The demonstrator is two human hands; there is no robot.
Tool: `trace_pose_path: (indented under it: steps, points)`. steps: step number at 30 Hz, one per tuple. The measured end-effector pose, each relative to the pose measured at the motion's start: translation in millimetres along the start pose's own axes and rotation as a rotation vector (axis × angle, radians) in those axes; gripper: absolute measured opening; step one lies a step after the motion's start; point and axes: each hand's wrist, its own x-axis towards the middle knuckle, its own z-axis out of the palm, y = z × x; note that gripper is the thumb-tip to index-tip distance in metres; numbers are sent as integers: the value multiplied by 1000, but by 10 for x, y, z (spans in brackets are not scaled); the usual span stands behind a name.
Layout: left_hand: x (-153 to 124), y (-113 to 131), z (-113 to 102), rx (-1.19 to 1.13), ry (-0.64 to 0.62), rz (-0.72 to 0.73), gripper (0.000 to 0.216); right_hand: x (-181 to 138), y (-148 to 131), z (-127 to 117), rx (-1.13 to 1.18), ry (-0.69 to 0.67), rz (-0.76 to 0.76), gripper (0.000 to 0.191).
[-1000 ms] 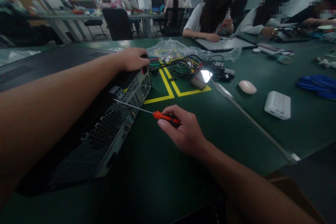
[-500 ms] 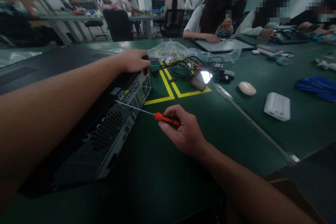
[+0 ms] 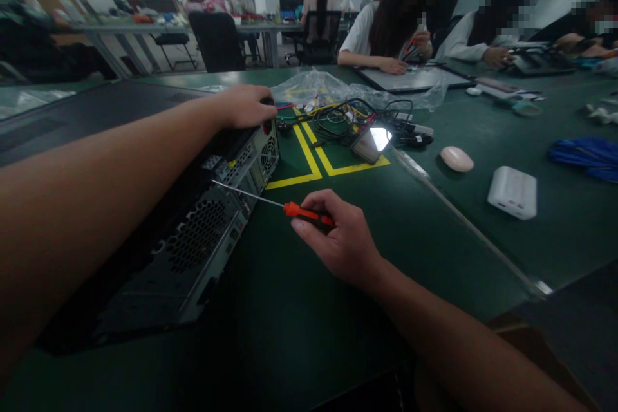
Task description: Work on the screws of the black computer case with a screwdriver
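A black computer case (image 3: 159,222) lies on the table at the left, its metal rear panel with fan grille and ports facing right. My left hand (image 3: 246,106) grips the far corner of the case, its thumb near the rear edge and its other fingers partly hidden. My right hand (image 3: 345,238) is wrapped round the orange and black handle of a screwdriver (image 3: 309,212). The screwdriver's long shaft points left, and its tip meets the rear panel near the upper edge. Whether a screw sits under the tip I cannot make out.
Tangled cables (image 3: 338,122) and clear plastic film (image 3: 318,87) lie beyond the case. A lit lamp head (image 3: 371,143), a pale oval object (image 3: 456,159), a white box (image 3: 512,192) and a blue bundle (image 3: 584,158) are to the right. Other people work across the table.
The view has shifted slightly. Both hands hold nearly the same positions, and the screwdriver tip remains at the rear panel.
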Motion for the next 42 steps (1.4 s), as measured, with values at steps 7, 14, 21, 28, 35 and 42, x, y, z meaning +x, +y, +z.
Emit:
trace_pose_path:
  steps: [7, 14, 21, 28, 35, 42]
  points:
    - [91, -41, 79, 12, 30, -7, 80, -1, -5, -9, -10, -6, 9, 14]
    - [104, -63, 92, 30, 35, -1, 78, 33, -25, -15, 2, -36, 27, 21]
    - [112, -55, 90, 13, 40, -1, 79, 11, 0, -2, 37, -67, 45, 26]
    - [95, -49, 74, 5, 40, 2, 80, 9, 40, 20, 25, -14, 3, 16]
    - [79, -54, 55, 7, 17, 11, 81, 11, 34, -6, 29, -2, 20, 15]
    - [50, -30, 36, 12, 3, -5, 81, 15, 22, -13, -9, -3, 23, 15]
